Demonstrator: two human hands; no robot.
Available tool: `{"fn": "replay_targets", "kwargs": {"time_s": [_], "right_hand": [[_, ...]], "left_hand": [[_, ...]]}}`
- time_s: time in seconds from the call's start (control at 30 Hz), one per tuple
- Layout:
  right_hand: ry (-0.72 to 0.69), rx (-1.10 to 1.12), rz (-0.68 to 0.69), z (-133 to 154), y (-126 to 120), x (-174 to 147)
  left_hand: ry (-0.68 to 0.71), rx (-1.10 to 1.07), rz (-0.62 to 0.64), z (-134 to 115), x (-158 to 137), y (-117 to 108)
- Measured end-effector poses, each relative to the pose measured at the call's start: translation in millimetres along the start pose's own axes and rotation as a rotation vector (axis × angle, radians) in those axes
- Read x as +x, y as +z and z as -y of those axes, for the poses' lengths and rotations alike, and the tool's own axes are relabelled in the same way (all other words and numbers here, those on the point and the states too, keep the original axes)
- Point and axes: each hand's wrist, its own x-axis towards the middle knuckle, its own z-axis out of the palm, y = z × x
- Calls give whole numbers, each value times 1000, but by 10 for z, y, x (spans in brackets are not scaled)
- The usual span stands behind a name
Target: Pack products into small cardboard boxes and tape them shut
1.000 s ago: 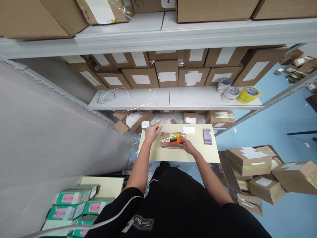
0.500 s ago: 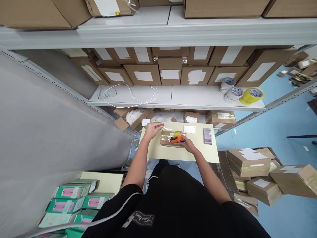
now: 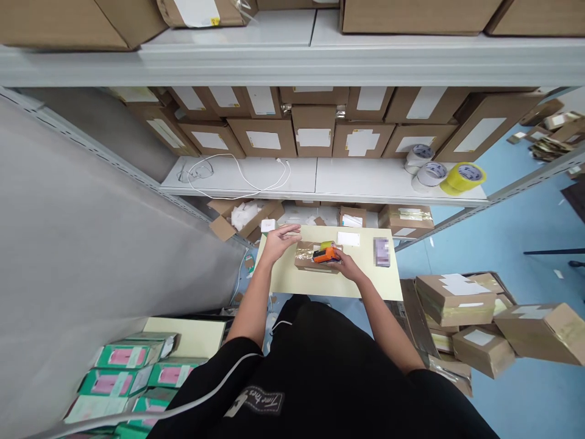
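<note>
A brown cardboard box (image 3: 305,258) with shiny clear tape across it lies on the pale yellow table (image 3: 287,281). My right hand (image 3: 343,263) is closed around an orange and black tape dispenser (image 3: 325,255), which carries a yellowish roll of tape. The dispenser is over the right part of the box. My left hand (image 3: 280,241) is raised above the box's left end, fingers stretched out and holding nothing. Whether its fingertips touch a strip of tape cannot be made out.
A white card (image 3: 348,238) and a blurred purple item (image 3: 381,252) lie on the table, with a small white box (image 3: 268,225) at its back left corner. Shelves ahead hold labelled cartons and tape rolls (image 3: 464,178). Taped boxes (image 3: 457,299) are piled right; green boxes (image 3: 123,356) are stacked left.
My left hand has opened its fingers slightly and shifted a little left. My right hand keeps the tape dispenser at nearly the same spot over the box.
</note>
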Motion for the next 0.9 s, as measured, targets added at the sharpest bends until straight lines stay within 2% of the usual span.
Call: {"fn": "replay_targets", "kwargs": {"time_s": [0.1, 0.2, 0.3, 0.4, 0.47, 0.57, 0.67, 0.8, 0.9], "right_hand": [[-15, -56, -26, 94, -47, 12], [-83, -115, -14, 197, -123, -18], [-73, -247, -67, 257, -171, -50], [24, -438, -174, 257, -159, -21], [100, -549, -197, 241, -130, 37], [186, -639, -193, 224, -91, 139], [208, -664, -176, 241, -73, 213], [243, -755, -109, 330, -52, 264], [290, -849, -62, 422, -32, 289]], "left_hand": [[-51, -92, -320, 187, 33, 110], [-82, -122, -486, 413, 38, 120], [-123, -143, -533, 660, -29, 94], [-199, -171, -577, 927, -129, 125], [-250, -165, -607, 1104, -186, 174], [-309, -143, -634, 1339, -251, 230], [-348, -192, -641, 1520, -309, 234], [-410, -290, -671, 1689, -360, 220], [-486, -282, -679, 1777, -344, 247]]}}
